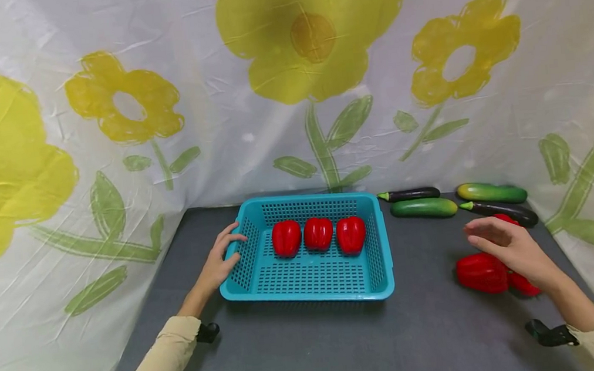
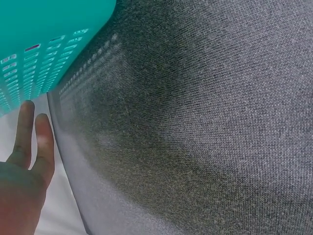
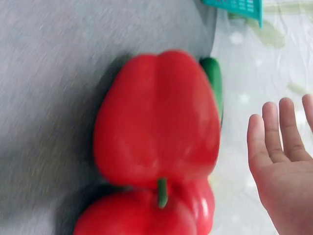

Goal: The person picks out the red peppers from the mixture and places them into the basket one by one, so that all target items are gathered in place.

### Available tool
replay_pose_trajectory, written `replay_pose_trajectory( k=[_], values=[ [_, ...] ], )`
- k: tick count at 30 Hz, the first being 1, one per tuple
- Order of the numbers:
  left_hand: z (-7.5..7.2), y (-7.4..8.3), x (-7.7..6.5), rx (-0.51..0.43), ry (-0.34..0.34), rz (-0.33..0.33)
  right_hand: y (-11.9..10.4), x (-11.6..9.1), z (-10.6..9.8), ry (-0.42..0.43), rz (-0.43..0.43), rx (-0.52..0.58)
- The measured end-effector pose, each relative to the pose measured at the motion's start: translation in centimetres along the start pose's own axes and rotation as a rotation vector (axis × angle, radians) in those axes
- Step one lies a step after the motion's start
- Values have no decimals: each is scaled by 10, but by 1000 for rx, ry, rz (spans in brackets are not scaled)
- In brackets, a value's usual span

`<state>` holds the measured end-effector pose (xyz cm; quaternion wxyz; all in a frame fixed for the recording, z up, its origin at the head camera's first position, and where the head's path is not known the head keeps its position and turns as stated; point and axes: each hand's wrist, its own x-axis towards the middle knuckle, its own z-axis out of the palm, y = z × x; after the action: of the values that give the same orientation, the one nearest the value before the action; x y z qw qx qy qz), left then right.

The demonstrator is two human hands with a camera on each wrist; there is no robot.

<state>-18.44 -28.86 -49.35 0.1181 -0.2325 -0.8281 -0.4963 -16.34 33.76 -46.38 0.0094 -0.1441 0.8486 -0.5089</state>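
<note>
A blue-green plastic basket (image 1: 312,301) holds three red bell peppers (image 1: 318,234) in a row. My left hand (image 1: 219,263) rests at the basket's left rim, its fingers loosely extended; in the left wrist view two fairly straight fingers (image 2: 45,142) show beside the perforated wall. On the right, my right hand (image 1: 514,249) hovers over more red bell peppers (image 1: 482,273), partly hiding them. The right wrist view shows a large pepper (image 3: 156,117) with a green stem, others behind it, and my right palm (image 3: 288,181) apart from them with fingers extended.
Behind the right-hand peppers lie two eggplants (image 1: 500,210) and two green cucumber-like vegetables (image 1: 423,208), near the back edge. Everything stands on a dark grey cloth-covered table (image 1: 311,349). A white curtain with yellow flowers (image 1: 220,157) encloses the back and sides.
</note>
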Motion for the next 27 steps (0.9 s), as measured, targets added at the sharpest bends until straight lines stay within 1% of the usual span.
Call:
replay_pose_trajectory(
  k=[3,8,10,19,24,27],
  values=[
    [0,0,1,8,1,4,3,-4,-7,-9,21,-11],
    [0,8,1,-3,-5,-18,11,-13,-16,-39,26,-25],
    [0,10,1,-8,-7,-34,15,-16,-18,-52,14,-35],
    [-1,9,1,2,-22,-32,33,-23,-23,-104,-47,-67],
    [0,9,0,3,-20,-44,35,-24,-21,-128,-75,-76],
    [1,5,0,1,-13,-41,35,-24,-20,-127,-77,-103]
  ],
)
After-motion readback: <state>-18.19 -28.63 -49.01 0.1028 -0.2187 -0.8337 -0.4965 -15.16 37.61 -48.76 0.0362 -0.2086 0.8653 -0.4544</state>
